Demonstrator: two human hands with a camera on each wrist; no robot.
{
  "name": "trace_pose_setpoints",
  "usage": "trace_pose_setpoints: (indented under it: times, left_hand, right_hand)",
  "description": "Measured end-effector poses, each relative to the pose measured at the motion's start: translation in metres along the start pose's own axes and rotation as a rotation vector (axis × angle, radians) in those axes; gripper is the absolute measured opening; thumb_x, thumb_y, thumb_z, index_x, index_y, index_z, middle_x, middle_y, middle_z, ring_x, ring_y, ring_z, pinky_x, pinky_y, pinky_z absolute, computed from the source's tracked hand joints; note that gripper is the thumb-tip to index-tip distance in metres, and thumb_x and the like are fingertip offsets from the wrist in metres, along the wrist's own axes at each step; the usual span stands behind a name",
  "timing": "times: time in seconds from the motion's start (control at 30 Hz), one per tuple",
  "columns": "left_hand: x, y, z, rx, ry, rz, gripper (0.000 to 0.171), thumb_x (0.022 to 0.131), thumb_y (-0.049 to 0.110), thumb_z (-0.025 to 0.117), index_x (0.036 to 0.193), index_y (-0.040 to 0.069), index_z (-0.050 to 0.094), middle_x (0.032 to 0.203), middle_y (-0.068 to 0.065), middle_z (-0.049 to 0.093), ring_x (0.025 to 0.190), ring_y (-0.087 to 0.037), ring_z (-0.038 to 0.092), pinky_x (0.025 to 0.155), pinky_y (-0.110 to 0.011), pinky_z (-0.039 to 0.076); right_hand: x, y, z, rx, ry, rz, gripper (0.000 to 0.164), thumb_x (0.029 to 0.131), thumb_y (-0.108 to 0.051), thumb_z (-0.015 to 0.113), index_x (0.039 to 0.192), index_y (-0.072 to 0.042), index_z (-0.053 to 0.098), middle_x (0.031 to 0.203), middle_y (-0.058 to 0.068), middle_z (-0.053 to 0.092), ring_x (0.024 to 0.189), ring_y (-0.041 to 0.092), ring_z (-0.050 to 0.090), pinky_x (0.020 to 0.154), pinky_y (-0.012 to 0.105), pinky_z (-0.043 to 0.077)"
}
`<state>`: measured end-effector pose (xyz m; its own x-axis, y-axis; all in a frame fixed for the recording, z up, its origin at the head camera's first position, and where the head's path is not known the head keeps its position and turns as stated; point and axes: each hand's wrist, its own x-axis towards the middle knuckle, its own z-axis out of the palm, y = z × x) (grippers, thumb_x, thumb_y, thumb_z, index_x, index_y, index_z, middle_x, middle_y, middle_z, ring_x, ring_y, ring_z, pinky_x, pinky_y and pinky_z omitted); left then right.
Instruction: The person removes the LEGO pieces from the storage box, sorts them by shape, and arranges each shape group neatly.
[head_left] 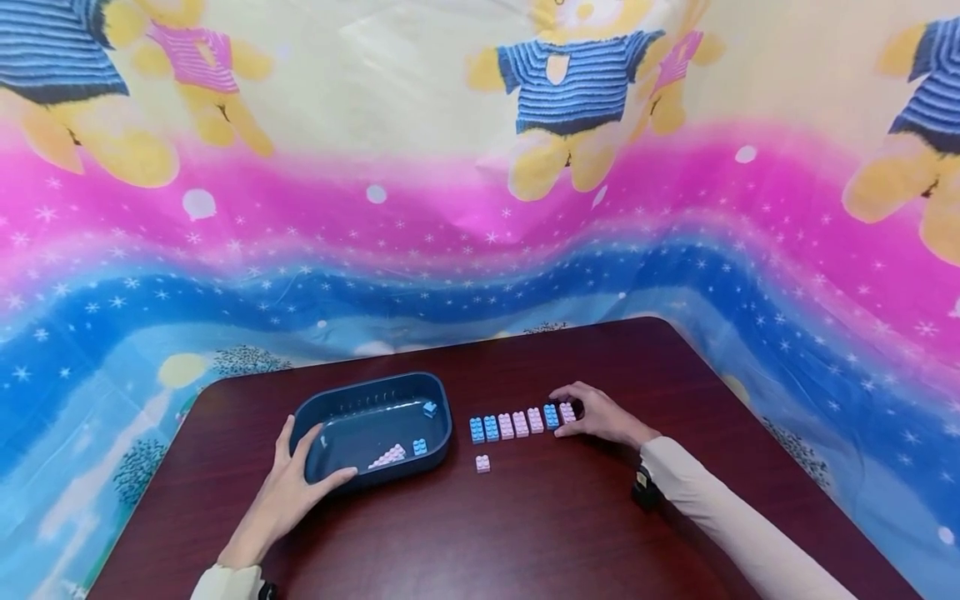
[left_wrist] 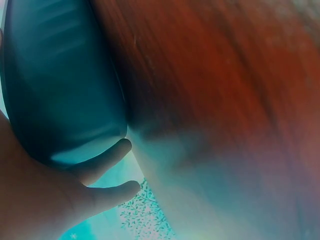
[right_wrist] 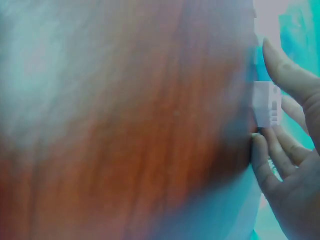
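My left hand [head_left: 281, 492] rests at the left end of a dark blue tray [head_left: 448, 421], its thumb on the front rim and its fingers spread over the left side. In the left wrist view those fingers look fairly straight beside the tray wall [left_wrist: 65, 90]. My right hand [head_left: 600, 415] is around the right end of a row of pink and blue toy building bricks. Its thumb is on the near side and a finger on the far side of the last pink brick [head_left: 567, 413]. In the right wrist view this pink brick [right_wrist: 267, 104] sits between thumb and fingers.
Inside the tray lie a blue brick [head_left: 420, 447], another blue piece [head_left: 430, 408] and a stepped pink group of bricks [head_left: 388, 455]. One small pink brick [head_left: 482, 463] sits in front of the row. A patterned curtain [head_left: 450, 225] hangs behind the brown table [head_left: 525, 533].
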<state>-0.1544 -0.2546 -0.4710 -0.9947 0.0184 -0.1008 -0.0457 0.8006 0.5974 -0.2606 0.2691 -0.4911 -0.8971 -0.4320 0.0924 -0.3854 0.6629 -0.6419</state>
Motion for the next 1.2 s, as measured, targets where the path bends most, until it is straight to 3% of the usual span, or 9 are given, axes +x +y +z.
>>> trace_pose_setpoints:
  times: [0.4,0.57,0.73,0.97,1.2]
  left_hand:
    - [-0.003,0.0,-0.003,-0.001,0.004,-0.007,0.11,0.093,0.068,0.07,0.169,0.009,0.017,0.172,-0.026,-0.019,0.14,-0.064,0.038,0.103,-0.075,0.044]
    - [-0.003,0.0,-0.002,-0.008,0.011,0.004,0.109,0.093,0.067,0.07,0.169,0.009,0.018,0.172,-0.025,-0.019,0.138,-0.064,0.041,0.102,-0.074,0.046]
    - [-0.001,0.001,-0.001,-0.01,0.019,0.007,0.109,0.093,0.066,0.071,0.169,0.009,0.019,0.173,-0.024,-0.018,0.138,-0.062,0.043,0.102,-0.073,0.046]
    - [0.0,0.001,-0.001,-0.015,0.017,0.004,0.108,0.092,0.066,0.072,0.169,0.011,0.019,0.173,-0.024,-0.019,0.14,-0.063,0.041,0.103,-0.074,0.045]
    - [-0.001,0.0,0.0,-0.02,0.024,0.01,0.108,0.092,0.066,0.072,0.169,0.01,0.02,0.173,-0.023,-0.017,0.139,-0.062,0.042,0.102,-0.074,0.045]
  right_hand:
    - [0.01,-0.017,0.0,0.037,0.111,0.009,0.062,0.091,-0.031,0.087,0.14,-0.002,0.063,0.137,0.015,0.058,0.128,0.038,0.055,0.105,0.058,0.049]
    - [0.019,-0.035,-0.001,0.065,0.074,-0.006,0.061,0.094,-0.03,0.084,0.143,-0.002,0.06,0.141,0.015,0.057,0.131,0.038,0.054,0.108,0.06,0.047]
    - [0.031,-0.051,0.005,0.072,0.037,-0.037,0.058,0.096,-0.026,0.081,0.145,-0.004,0.059,0.143,0.017,0.057,0.13,0.041,0.055,0.102,0.059,0.052]
    - [0.043,-0.073,0.019,0.129,0.022,-0.125,0.048,0.097,-0.02,0.08,0.139,0.0,0.064,0.136,0.02,0.066,0.125,0.037,0.061,0.108,0.059,0.049]
    - [0.06,-0.102,0.038,0.142,0.031,-0.193,0.041,0.096,-0.018,0.08,0.133,-0.004,0.07,0.13,0.014,0.071,0.121,0.03,0.066,0.106,0.053,0.053]
